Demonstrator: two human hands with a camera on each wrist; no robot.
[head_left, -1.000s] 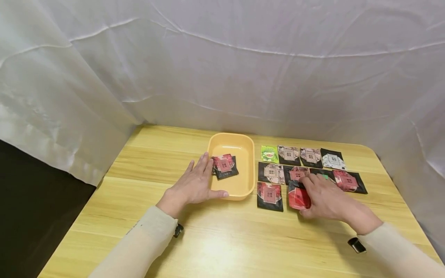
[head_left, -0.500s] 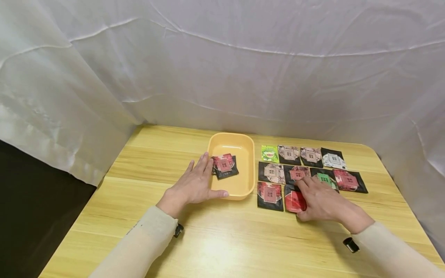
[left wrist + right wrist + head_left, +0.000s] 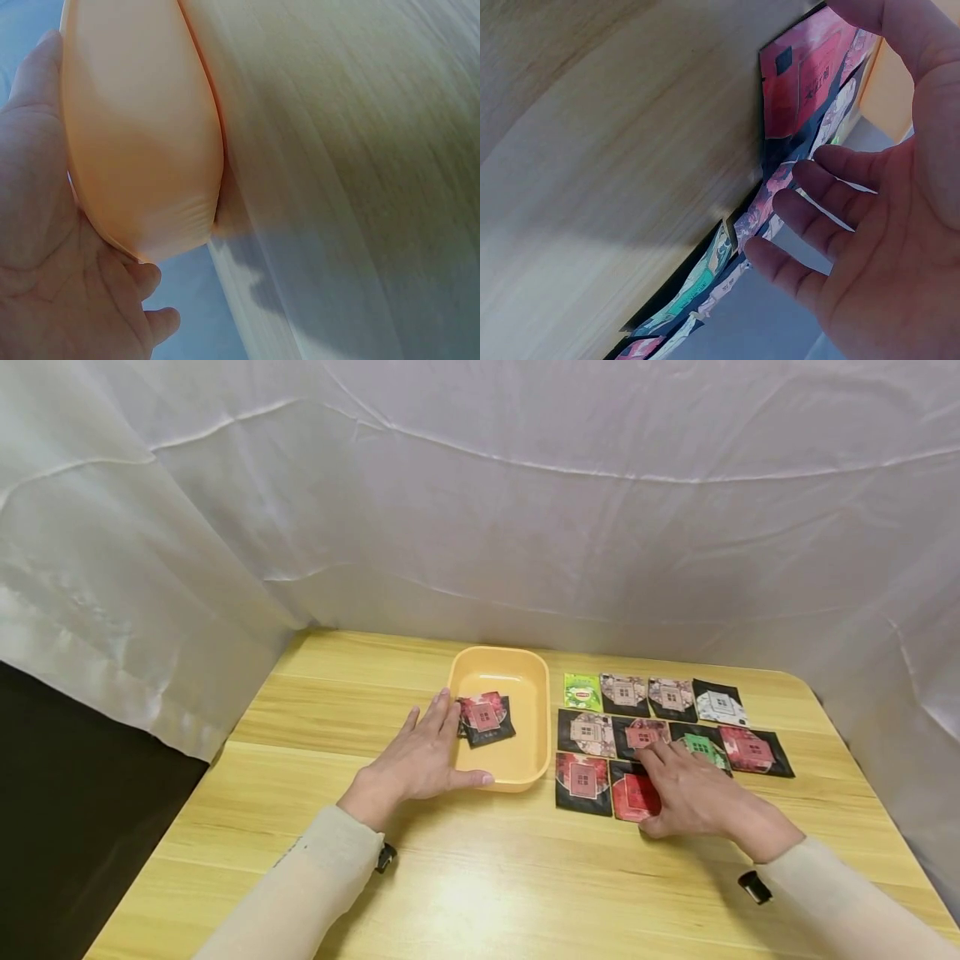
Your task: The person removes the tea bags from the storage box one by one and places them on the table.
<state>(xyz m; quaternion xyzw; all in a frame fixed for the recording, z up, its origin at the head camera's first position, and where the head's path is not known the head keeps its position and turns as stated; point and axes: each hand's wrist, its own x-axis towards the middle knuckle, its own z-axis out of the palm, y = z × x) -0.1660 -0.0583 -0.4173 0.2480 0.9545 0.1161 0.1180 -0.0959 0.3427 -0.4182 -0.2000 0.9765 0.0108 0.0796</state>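
My left hand (image 3: 418, 756) rests against the left side of the yellow plastic tray (image 3: 537, 752), fingers fairly straight, thumb over the near rim. In the left wrist view the same palm (image 3: 45, 247) lies along the tray wall (image 3: 150, 135). Inside the tray, a black-and-red tea sachet (image 3: 483, 717) lies on others. My right hand (image 3: 693, 793) touches the right part of a red-and-black tea sachet (image 3: 634, 792) on the table, partly covering it. The right wrist view shows relaxed, spread fingers with this red sachet (image 3: 802, 82) beyond the thumb.
Several tea sachets lie in rows right of the tray: a green one (image 3: 582, 692), a white-and-black one (image 3: 720, 703), a green-labelled one (image 3: 701, 747), and a pink-and-black one (image 3: 752, 752). Another red-and-black sachet (image 3: 583, 783) lies nearer. A pale curtain (image 3: 525, 527) hangs behind the wooden table (image 3: 487, 885).
My right hand has shifted slightly left with the red sachet, which now lies flat, close beside its neighbour in the near row. The left hand and tray have stayed put.
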